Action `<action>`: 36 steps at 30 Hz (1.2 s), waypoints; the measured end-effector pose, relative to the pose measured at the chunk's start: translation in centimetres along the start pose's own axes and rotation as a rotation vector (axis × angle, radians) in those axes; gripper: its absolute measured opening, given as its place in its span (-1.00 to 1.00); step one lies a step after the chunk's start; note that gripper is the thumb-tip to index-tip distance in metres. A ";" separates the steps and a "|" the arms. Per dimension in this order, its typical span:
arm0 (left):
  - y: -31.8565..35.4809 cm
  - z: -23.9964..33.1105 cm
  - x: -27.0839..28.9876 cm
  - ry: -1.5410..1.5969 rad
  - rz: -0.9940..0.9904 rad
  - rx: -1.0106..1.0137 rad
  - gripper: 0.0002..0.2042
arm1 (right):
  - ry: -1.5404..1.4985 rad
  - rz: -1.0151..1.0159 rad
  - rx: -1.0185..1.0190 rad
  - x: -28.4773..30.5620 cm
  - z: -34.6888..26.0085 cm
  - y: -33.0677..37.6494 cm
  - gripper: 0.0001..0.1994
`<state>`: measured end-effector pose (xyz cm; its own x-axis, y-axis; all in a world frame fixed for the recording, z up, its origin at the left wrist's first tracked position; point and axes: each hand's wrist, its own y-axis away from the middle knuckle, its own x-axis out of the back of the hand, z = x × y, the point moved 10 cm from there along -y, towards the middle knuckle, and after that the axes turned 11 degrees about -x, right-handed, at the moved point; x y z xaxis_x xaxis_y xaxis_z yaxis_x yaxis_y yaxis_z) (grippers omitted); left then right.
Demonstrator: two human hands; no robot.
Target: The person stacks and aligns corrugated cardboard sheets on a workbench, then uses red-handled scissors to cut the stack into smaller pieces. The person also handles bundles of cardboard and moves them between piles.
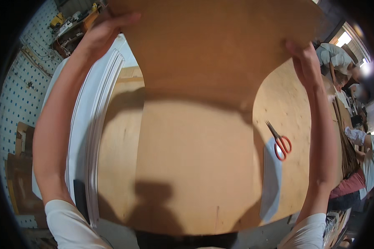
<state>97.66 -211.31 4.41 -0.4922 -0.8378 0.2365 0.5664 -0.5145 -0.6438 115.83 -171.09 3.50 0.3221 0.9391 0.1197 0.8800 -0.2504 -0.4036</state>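
Note:
A large, smooth brown sheet (195, 137) spans the middle of the view. Its near part lies over the wooden table, while its far part is lifted and bends up toward the top edge of the view. At its left edge my left hand (108, 31) grips it, thumb on the face toward me and fingers mostly hidden behind. My right hand (302, 53) holds the opposite edge the same way. Scissors with red handles (282, 147) lie on the table right of the sheet, blades pointing away. A pale strip (271, 182) lies partly under them.
A stack of white sheets (85, 137) runs along the table's left side. Bare plywood (284, 99) shows at right. Beyond my right arm, people (338, 60) stand near stacked brown boards (345, 137). A patterned tiled wall (23, 91) rises at far left.

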 end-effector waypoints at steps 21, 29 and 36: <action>41.3 12.6 -11.5 -0.810 -0.606 -0.234 -0.59 | 1.224 -0.147 0.268 -10.1 0.2 44.7 -0.56; 46.1 2.6 -7.6 0.245 0.331 0.810 -0.34 | 0.100 0.239 -0.822 -3.3 9.5 46.0 -0.50; 44.6 3.8 -9.8 0.252 0.282 0.886 -0.43 | -0.054 0.167 -0.897 -6.0 10.7 45.0 -0.38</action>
<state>130.24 -226.78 -23.89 -0.3303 -0.9411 -0.0727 0.9283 -0.3378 0.1552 149.78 -185.50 -25.09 0.4731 0.8782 0.0712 0.7719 -0.4520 0.4470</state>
